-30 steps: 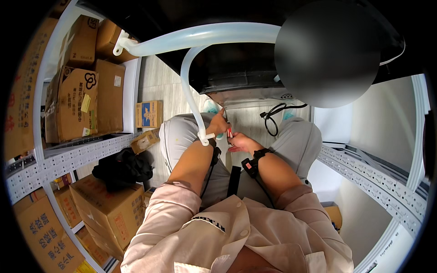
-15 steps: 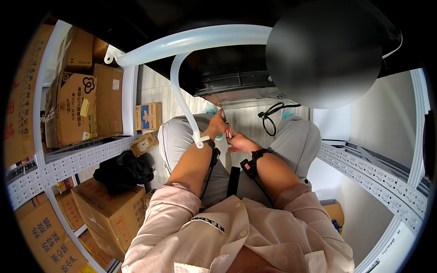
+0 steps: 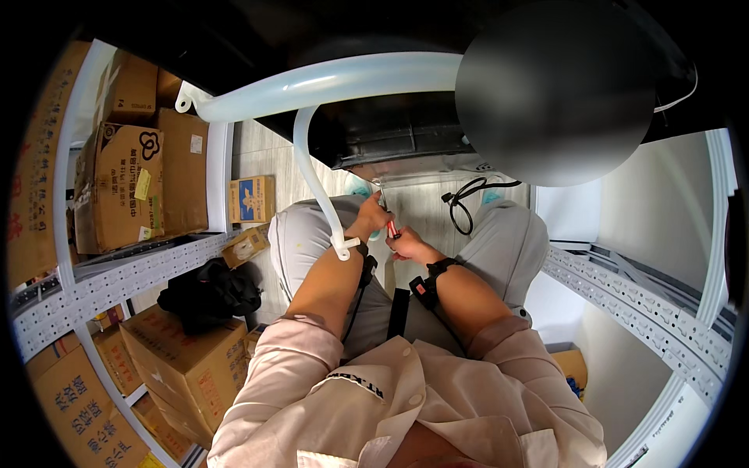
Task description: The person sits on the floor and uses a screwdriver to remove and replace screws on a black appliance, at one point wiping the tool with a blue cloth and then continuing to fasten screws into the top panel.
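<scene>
Between my knees I hold a screwdriver (image 3: 392,228) with a red and black handle; its thin shaft points at the lower edge of a large black appliance (image 3: 390,132). My left hand (image 3: 372,214) is closed around the front of it, by the shaft. The fingers of my right hand (image 3: 409,245) close on the rear of the handle. A silvery panel (image 3: 425,168) runs along the appliance's underside, just beyond the tip. Whether the tip touches a screw is too small to tell.
A thick translucent hose (image 3: 335,82) arches over the work, and a thinner tube (image 3: 312,164) hangs above my left forearm. A looped black cable (image 3: 460,207) lies right of my hands. Shelving with cardboard boxes (image 3: 125,187) stands left; a white perforated rail (image 3: 624,300) is right.
My right hand has shifted slightly on the handle, so more of the red shows. The hoses and shelves sit a little differently in view; both hands stay at the same spot.
</scene>
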`<state>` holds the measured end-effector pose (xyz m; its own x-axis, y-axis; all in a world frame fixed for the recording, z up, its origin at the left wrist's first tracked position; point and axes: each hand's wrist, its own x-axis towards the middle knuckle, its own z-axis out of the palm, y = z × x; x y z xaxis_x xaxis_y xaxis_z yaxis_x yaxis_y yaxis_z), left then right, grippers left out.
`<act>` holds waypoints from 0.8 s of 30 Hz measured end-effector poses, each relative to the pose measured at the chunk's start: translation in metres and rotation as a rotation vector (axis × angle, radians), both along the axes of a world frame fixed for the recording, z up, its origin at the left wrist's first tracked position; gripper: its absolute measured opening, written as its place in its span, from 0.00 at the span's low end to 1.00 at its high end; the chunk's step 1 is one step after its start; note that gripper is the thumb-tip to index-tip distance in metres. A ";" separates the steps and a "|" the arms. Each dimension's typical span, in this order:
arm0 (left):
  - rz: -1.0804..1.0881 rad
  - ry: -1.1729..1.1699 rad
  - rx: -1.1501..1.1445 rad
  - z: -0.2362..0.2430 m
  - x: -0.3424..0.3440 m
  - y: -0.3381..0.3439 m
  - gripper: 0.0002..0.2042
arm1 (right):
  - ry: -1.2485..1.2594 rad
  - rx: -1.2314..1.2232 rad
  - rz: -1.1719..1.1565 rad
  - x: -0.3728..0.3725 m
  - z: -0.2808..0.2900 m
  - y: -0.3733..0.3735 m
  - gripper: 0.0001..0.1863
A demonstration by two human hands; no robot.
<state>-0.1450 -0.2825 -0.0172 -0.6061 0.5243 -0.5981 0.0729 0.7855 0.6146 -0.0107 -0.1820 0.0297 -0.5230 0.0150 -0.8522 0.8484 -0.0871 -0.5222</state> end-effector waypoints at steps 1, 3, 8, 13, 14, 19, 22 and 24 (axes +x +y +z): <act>-0.008 -0.007 0.011 0.008 0.000 0.003 0.45 | -0.005 0.028 -0.018 0.001 -0.005 0.000 0.13; -0.019 -0.012 0.011 0.023 0.000 0.010 0.45 | 0.011 0.110 -0.003 0.003 -0.014 0.004 0.14; -0.013 -0.011 -0.012 0.014 -0.003 0.005 0.46 | 0.033 0.244 0.135 0.001 -0.014 0.005 0.18; 0.066 -0.133 -0.273 0.035 0.003 0.019 0.29 | 0.040 0.262 0.129 0.004 -0.035 0.000 0.20; 0.092 -0.335 -0.341 0.051 0.000 0.024 0.27 | 0.029 0.261 0.119 0.005 -0.038 0.001 0.20; -0.070 0.008 -0.240 0.034 0.002 0.011 0.25 | 0.064 0.352 0.166 0.004 -0.027 0.000 0.21; -0.110 0.036 -0.191 0.021 0.002 0.011 0.20 | 0.161 0.297 0.081 0.005 -0.018 0.004 0.22; -0.087 -0.021 -0.140 0.011 0.001 0.008 0.16 | 0.148 0.169 0.047 0.003 -0.016 0.006 0.21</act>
